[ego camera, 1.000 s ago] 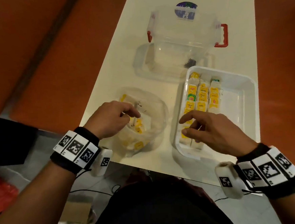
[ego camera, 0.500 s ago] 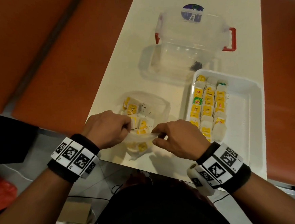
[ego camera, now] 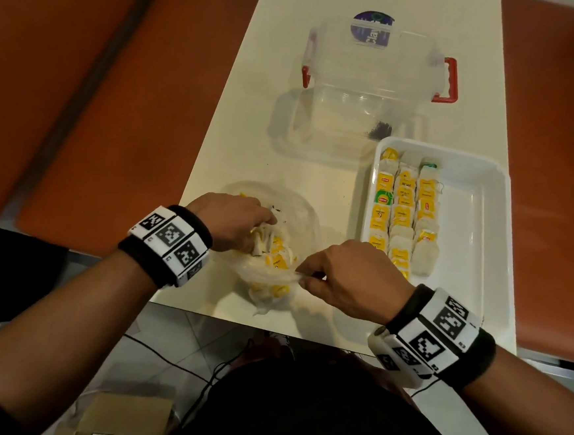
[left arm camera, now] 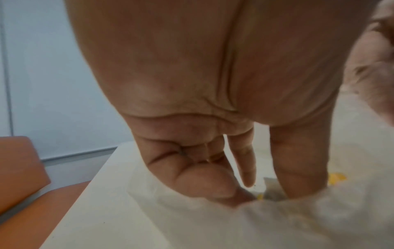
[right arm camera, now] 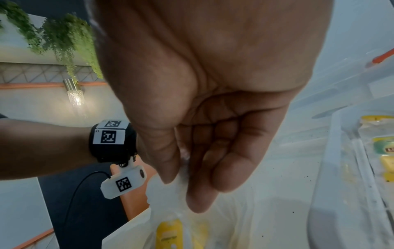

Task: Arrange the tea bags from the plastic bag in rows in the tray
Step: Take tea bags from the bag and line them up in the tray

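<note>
A clear plastic bag holding yellow-tagged tea bags lies near the table's front edge. My left hand reaches down into its mouth. In the left wrist view the thumb and a finger point down on either side of a tea bag, but the tips are partly hidden. My right hand pinches the bag's near rim between thumb and fingers. To the right, the white tray holds three rows of tea bags along its left side.
A clear lidded container with red handles stands behind the bag and tray. Orange seats flank the narrow table. Below the front edge are a cardboard box and cables on the floor.
My right hand left the tray, crossed to the bag and took its near rim. My left hand moved from the bag's edge down into the bag.
</note>
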`<action>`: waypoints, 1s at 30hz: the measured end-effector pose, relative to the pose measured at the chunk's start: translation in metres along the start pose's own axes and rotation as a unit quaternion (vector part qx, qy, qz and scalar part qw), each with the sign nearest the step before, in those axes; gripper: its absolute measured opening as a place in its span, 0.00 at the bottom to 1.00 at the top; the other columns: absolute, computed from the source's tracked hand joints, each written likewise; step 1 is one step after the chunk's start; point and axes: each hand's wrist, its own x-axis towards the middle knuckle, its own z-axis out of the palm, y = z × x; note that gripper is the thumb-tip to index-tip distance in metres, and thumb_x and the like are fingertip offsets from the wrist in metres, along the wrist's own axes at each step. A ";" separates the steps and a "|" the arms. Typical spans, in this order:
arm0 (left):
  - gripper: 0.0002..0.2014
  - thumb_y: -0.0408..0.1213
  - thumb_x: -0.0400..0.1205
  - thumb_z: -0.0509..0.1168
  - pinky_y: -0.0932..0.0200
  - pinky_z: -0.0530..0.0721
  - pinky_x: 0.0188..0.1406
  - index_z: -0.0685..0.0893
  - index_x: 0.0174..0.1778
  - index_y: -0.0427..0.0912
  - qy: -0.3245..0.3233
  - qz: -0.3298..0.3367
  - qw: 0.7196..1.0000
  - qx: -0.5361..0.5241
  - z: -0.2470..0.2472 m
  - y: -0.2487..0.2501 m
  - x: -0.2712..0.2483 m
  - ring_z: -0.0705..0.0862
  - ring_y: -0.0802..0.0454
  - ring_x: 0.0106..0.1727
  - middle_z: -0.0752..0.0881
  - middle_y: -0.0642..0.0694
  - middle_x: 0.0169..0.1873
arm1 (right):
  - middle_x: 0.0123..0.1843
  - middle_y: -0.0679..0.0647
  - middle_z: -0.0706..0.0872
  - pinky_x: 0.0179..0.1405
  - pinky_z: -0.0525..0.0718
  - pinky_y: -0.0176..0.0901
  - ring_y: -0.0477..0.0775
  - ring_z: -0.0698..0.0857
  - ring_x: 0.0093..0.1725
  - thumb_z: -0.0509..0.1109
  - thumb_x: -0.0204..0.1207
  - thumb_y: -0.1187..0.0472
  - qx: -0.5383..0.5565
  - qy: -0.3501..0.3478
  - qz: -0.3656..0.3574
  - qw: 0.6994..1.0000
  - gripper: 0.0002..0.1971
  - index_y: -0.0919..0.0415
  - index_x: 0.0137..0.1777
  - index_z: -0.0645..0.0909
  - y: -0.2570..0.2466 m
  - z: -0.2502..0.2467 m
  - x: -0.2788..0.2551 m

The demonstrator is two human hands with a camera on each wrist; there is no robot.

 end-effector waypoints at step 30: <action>0.08 0.51 0.79 0.66 0.54 0.79 0.38 0.73 0.47 0.58 0.035 0.088 0.995 0.008 0.012 -0.008 -0.002 0.79 0.50 0.47 0.80 0.58 0.42 | 0.53 0.46 0.93 0.48 0.87 0.51 0.56 0.89 0.52 0.60 0.84 0.41 -0.018 0.007 0.037 0.999 0.18 0.43 0.65 0.86 0.004 -0.004 -0.001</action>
